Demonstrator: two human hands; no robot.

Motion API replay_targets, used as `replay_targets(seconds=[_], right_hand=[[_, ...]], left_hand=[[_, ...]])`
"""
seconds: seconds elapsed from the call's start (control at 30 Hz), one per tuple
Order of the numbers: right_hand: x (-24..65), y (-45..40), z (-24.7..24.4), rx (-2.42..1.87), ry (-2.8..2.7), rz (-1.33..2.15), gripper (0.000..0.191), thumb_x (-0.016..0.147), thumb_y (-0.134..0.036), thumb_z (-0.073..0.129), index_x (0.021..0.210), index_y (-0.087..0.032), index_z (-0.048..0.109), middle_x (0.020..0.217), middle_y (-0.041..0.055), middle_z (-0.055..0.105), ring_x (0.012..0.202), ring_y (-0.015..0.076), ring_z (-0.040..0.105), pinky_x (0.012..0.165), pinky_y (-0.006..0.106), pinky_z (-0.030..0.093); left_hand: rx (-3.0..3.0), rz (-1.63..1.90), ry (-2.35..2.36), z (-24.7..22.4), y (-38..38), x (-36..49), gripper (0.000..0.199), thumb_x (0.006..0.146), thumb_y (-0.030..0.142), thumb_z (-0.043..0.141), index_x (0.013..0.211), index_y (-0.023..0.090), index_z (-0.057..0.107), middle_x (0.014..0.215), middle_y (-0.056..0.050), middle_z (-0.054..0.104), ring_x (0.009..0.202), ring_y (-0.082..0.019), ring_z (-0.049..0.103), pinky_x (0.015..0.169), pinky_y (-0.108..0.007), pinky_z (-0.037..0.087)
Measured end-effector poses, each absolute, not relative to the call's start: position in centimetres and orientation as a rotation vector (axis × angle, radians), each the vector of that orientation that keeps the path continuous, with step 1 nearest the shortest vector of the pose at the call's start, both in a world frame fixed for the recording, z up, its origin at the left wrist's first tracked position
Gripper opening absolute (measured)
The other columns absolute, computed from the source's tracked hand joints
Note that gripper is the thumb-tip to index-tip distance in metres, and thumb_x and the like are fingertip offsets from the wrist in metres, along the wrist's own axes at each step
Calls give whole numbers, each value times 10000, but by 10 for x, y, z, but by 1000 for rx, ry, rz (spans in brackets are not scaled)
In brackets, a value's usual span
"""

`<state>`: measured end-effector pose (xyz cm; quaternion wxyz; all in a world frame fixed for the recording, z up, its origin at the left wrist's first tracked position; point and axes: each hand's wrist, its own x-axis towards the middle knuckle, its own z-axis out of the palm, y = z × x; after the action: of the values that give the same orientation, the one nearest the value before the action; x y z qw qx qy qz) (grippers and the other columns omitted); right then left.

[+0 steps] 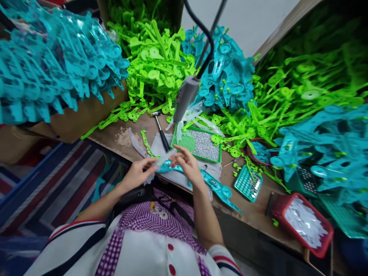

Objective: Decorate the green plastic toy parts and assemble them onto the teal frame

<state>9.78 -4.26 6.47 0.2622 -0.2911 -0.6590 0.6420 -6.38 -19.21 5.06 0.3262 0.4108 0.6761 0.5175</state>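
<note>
My left hand [138,171] is closed, with its fingertips on one end of a small translucent plastic piece [164,158]. Close to the other end of that piece is my right hand [187,164], its fingers curved and apart; contact there is hard to make out. Below both hands a long turquoise plastic part [217,186] lies across the table edge, partly hidden by my right hand and wrist. Behind the hands a hammer [161,132] with a black handle rests on the table. A green tray [220,153] of small silvery pieces stands beyond my right hand.
Bright green plastic parts [155,73] are heaped at the back, beside turquoise parts [221,73]. A grey tool [186,97] hangs from a cable over the table. At right are a small teal tray [237,180] and a red bin [327,237] of white pieces.
</note>
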Motion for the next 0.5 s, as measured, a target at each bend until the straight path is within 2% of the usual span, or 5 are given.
replay_targets(seconds=[0.03, 0.1, 0.2, 0.33, 0.5], right_hand=[[93, -41, 60, -804, -1819, 1701, 469, 793, -584, 640, 1083, -215, 659, 770, 12, 723, 627, 146, 671, 597, 277, 551], [84, -43, 51, -899, -1904, 1535, 360, 836, -539, 608, 965, -210, 681, 758, 18, 717, 651, 151, 656, 617, 276, 533], [61, -58, 42, -867, -2104, 1369, 271, 889, -450, 570, 834, -213, 691, 757, 33, 715, 700, 170, 654, 681, 292, 522], [27, -75, 32, -674, -2339, 1306, 218, 901, -370, 563, 839, -221, 710, 838, 62, 735, 797, 196, 669, 768, 314, 514], [30, -76, 28, -766, -2233, 1381, 259, 904, -405, 541, 848, -222, 716, 817, 53, 739, 731, 194, 668, 698, 307, 525]], left_hand=[[882, 1462, 1829, 46, -197, -76, 358, 752, 460, 731, 990, 194, 702, 864, -51, 735, 752, -192, 694, 694, -299, 576], [508, 1726, 1930, 36, -206, -103, 443, 639, 481, 797, 940, 180, 677, 825, -39, 709, 712, -170, 671, 657, -270, 558], [114, 2006, 1928, 21, -216, -139, 511, 536, 475, 834, 896, 181, 624, 776, 1, 666, 639, -113, 620, 583, -207, 513], [-17, 1990, 1813, 9, -218, -163, 549, 466, 457, 856, 849, 182, 575, 719, 29, 641, 593, -97, 597, 544, -198, 503], [115, 1888, 1763, 7, -173, -172, 498, 527, 384, 854, 877, 168, 573, 680, 28, 628, 541, -100, 578, 461, -175, 459]])
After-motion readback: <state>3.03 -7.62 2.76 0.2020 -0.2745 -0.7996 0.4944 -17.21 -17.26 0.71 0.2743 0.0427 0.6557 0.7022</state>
